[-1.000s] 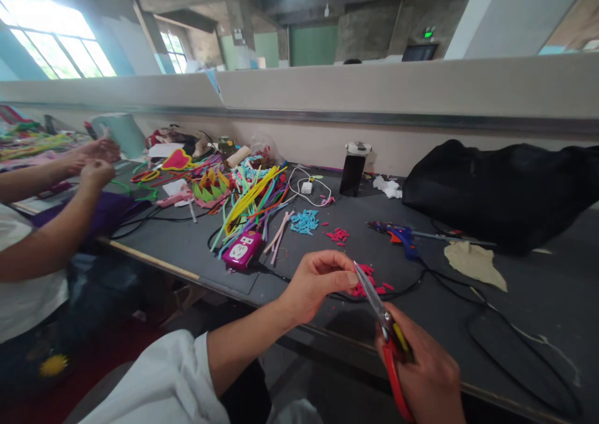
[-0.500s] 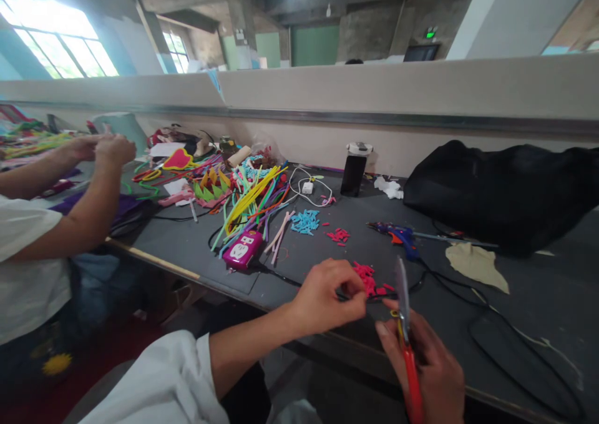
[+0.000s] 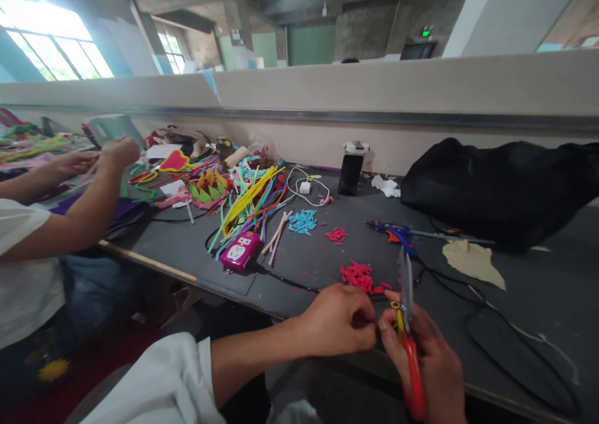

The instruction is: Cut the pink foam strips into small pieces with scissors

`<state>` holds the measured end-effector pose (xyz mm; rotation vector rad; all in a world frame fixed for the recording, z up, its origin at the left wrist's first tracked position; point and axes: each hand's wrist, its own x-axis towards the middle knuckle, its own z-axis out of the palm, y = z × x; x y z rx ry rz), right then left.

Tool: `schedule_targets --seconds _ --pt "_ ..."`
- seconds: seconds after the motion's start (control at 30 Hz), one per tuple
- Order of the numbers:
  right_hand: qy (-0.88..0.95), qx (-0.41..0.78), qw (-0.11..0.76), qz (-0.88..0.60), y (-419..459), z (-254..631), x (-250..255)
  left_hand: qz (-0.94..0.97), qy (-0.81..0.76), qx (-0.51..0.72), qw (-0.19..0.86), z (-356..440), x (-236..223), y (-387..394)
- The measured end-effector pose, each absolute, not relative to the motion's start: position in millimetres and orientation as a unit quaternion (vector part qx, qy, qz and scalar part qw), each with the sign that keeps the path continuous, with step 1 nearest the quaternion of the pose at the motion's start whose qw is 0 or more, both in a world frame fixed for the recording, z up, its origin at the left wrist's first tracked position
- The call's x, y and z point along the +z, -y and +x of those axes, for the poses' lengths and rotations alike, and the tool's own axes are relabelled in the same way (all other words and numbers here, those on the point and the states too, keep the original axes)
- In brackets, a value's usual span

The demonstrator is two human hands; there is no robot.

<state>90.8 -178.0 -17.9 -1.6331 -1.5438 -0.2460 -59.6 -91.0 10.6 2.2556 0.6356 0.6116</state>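
Observation:
Red-handled scissors [image 3: 412, 364] rest in my right hand [image 3: 440, 374], blades upward and slightly apart. Between that hand's thumb and fingers is a small yellow looped piece [image 3: 399, 316]. My left hand [image 3: 334, 319] is closed in a pinch, fingertips close against the right thumb; what it pinches, if anything, is too small to make out. Just beyond it lies a pile of short red pieces [image 3: 358, 275]. A smaller red cluster [image 3: 336, 235] and a heap of short blue pieces [image 3: 303, 221] lie farther back on the dark table [image 3: 299, 255].
A blue glue gun [image 3: 397, 233] with its black cord lies right of centre. Fuzzy coloured stems [image 3: 253, 199] and a purple power socket [image 3: 241, 251] are to the left. A black bag [image 3: 491, 193] and phone [image 3: 350, 174] stand behind. A co-worker's hand [image 3: 120, 152] works at far left.
My left hand has moved down and right from beside the red pile to meet my right thumb, uncovering more of the pile. The scissors stay in my right hand.

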Motion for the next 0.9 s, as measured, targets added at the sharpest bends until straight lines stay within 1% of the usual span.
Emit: schedule_targets --seconds 0.07,0.13,0.33,0.5,0.63,0.7,0.77,0.83,0.9 --pt "0.613 -0.109 0.428 -0.655 177.8 90.5 -19.3 0.814 -0.264 0.202 0.477 -60.9 9.7 88.4" --pt "0.62 -0.122 0.427 -0.647 177.8 90.5 -19.3 0.768 -0.27 0.182 0.551 -62.1 8.9 86.3" --pt "0.65 -0.118 0.432 -0.615 178.7 89.9 -11.0 0.738 -0.274 0.164 0.594 -63.5 10.0 85.4" --pt "0.649 -0.106 0.446 -0.607 179.1 88.1 -8.9 0.645 -0.281 0.108 0.702 -63.2 4.5 81.7" --pt "0.645 -0.089 0.461 -0.603 182.7 88.3 -11.7 0.601 -0.274 0.083 0.746 -63.1 -0.9 79.9" --pt "0.643 -0.08 0.455 -0.611 184.9 90.0 -12.7 0.588 -0.268 0.102 0.757 -63.1 1.2 81.1" --pt "0.64 -0.06 0.436 -0.63 185.9 92.4 -14.0 0.574 -0.26 0.15 0.762 -63.1 7.1 82.6" --pt "0.631 -0.054 0.422 -0.649 185.0 94.3 -16.7 0.544 -0.253 0.226 0.767 -63.2 15.5 83.1" --pt "0.619 -0.083 0.428 -0.654 183.0 94.4 -21.0 0.503 -0.238 0.317 0.768 -63.7 23.4 82.3"
